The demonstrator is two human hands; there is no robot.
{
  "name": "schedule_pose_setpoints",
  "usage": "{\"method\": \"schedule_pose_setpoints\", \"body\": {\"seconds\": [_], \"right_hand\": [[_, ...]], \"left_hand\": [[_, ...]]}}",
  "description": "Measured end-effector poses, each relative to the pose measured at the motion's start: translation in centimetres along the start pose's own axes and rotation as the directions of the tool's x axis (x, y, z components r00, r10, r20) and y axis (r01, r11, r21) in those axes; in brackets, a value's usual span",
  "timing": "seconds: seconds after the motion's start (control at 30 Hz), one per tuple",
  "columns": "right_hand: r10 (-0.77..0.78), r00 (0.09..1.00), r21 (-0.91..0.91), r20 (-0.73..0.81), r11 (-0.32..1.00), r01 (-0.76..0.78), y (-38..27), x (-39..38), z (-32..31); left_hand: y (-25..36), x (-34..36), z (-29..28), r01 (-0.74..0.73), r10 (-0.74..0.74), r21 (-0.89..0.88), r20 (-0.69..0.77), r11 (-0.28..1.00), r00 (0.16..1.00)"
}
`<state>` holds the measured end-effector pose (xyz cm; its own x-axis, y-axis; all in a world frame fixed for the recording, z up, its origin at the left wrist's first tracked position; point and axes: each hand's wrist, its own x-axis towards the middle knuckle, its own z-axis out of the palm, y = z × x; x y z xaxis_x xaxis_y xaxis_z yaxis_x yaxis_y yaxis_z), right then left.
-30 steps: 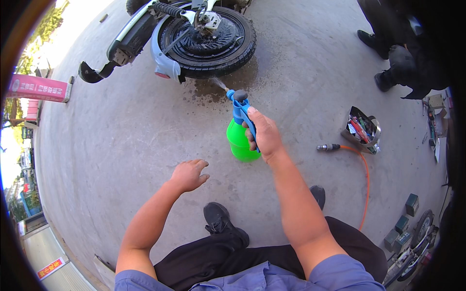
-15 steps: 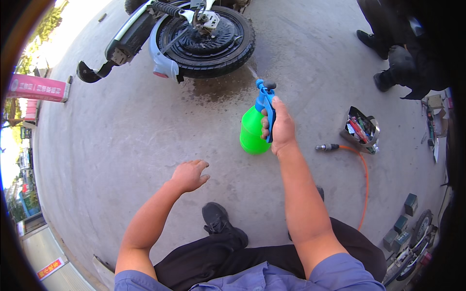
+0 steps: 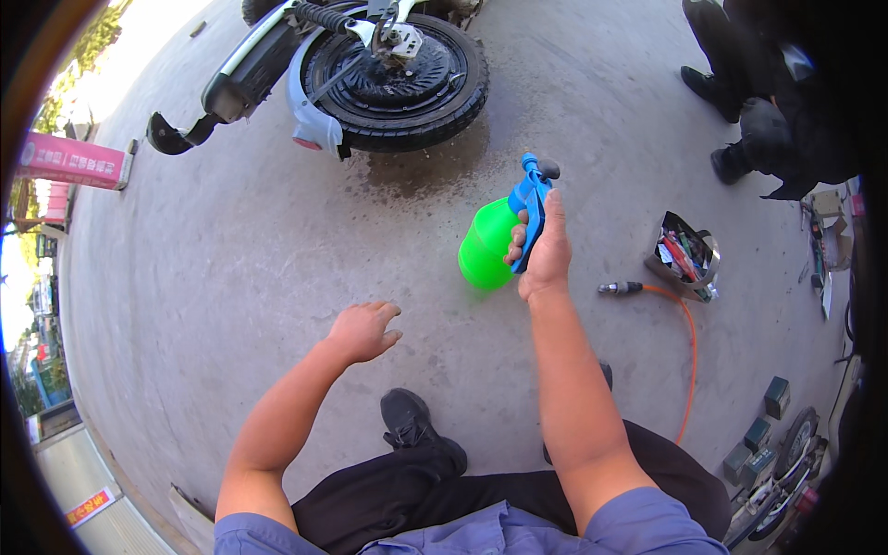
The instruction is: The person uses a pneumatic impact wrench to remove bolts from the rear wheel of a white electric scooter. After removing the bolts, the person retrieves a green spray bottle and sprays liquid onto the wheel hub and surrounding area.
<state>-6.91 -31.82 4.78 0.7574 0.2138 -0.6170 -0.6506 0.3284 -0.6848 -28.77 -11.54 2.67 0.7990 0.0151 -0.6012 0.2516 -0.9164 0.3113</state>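
Observation:
My right hand [image 3: 546, 250] grips a spray bottle [image 3: 490, 242] with a bright green body and a blue trigger head, held up over the concrete floor and tilted toward the upper right. My left hand [image 3: 363, 330] hovers open, fingers spread, holding nothing, to the lower left of the bottle. Ahead lies a scooter's rear wheel [image 3: 393, 79] on its side, with a wet dark patch [image 3: 421, 166] on the floor just below it.
An orange air hose [image 3: 683, 342] with a metal nozzle lies to the right, beside a metal tool container [image 3: 686, 259]. Another person [image 3: 768, 83] in dark clothes crouches at upper right. Small boxes [image 3: 763, 421] and tools sit at the right edge. My black shoe [image 3: 407, 418] is below.
My right hand has carried the spray bottle to the right and slightly away from the wheel, tilting it over. My left hand has stayed almost still.

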Motion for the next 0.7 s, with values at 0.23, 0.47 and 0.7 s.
{"method": "schedule_pose_setpoints", "body": {"seconds": [0.23,0.47,0.7], "right_hand": [[-0.143,0.982,-0.121,0.121,0.980,0.157,-0.8,0.1,-1.1],[-0.070,0.988,-0.129,0.141,0.988,0.089,1.2,-1.5,-0.9],[-0.085,0.984,-0.147,0.155,0.983,0.108,0.6,-2.0,-1.8]], "left_hand": [[0.9,4.0,-3.9,0.060,-0.060,0.006,-0.062,0.998,0.996],[2.2,12.7,-9.2,0.081,-0.074,-0.003,-0.433,0.997,0.898],[3.9,16.3,-12.0,0.031,0.016,0.089,-0.480,0.996,0.877]]}}
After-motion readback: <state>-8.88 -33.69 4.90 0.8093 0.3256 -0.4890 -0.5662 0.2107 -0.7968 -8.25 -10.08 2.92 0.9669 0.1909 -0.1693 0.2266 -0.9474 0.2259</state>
